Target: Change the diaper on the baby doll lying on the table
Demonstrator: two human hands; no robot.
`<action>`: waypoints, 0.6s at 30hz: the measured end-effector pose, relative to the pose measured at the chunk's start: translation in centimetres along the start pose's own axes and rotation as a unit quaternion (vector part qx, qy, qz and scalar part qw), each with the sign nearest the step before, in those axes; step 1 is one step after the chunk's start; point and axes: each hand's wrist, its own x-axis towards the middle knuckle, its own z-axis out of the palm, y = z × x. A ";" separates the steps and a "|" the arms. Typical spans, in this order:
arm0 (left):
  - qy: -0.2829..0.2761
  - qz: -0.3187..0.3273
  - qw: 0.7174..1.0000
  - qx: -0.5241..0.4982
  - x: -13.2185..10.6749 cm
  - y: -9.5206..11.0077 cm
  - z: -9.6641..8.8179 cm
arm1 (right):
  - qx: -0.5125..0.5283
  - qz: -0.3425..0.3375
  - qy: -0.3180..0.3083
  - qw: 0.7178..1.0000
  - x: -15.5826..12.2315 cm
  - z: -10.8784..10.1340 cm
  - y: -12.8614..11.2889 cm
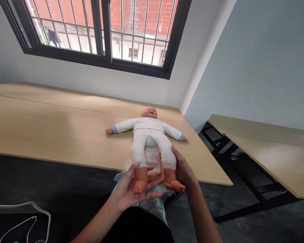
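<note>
A baby doll [149,125] in a white top with blue cuffs lies face up on the wooden table [91,145], arms spread. Its bare feet reach past the table's front edge. My left hand [128,189] is under the doll's leg at the left, its fingers spread behind the ankle and thumb beside the shin. Around the other lower leg, my right hand [181,167] is closed, with fingertips partly showing between the legs. Pale thin cloth [152,206] hangs below the legs; its shape is mostly hidden.
A second table [266,152] with black metal legs stands at the right, across a gap. Behind the table are a wall and a barred window [106,33]. At the lower left is a dark item with a pale rim [40,209], holding a light cord [20,224].
</note>
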 end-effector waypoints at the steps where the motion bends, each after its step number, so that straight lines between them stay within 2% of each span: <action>1: 0.019 0.003 1.000 0.012 -0.6 0.5 0.0 | 0.059 0.024 -0.003 0.998 -0.1 -0.3 0.0; 3: 0.056 0.015 0.997 0.042 -1.9 1.9 0.0 | 0.144 0.064 0.003 0.987 -0.1 -1.0 0.4; 7: 0.108 0.032 0.989 0.097 -4.2 4.7 -0.7 | 0.131 0.075 0.016 0.988 0.5 -2.3 1.3; 10: 0.129 0.038 0.983 0.123 -5.2 5.7 -1.6 | 0.024 0.062 0.048 0.997 0.5 -2.8 1.1; 12: 0.138 0.041 0.979 0.142 -5.5 5.8 -2.1 | -0.122 -0.005 0.106 0.987 -0.3 -2.4 0.3; 14: 0.134 0.040 0.977 0.158 -5.6 5.4 -2.4 | -0.284 -0.116 0.116 0.945 -1.9 -1.1 -0.6; 16: 0.124 0.037 0.976 0.177 -5.6 4.8 -2.4 | -0.400 -0.212 0.026 0.891 -3.8 0.9 -1.2; 18: 0.122 0.039 0.972 0.197 -5.6 4.3 -2.3 | -0.468 -0.277 -0.067 0.837 -5.4 3.1 -1.3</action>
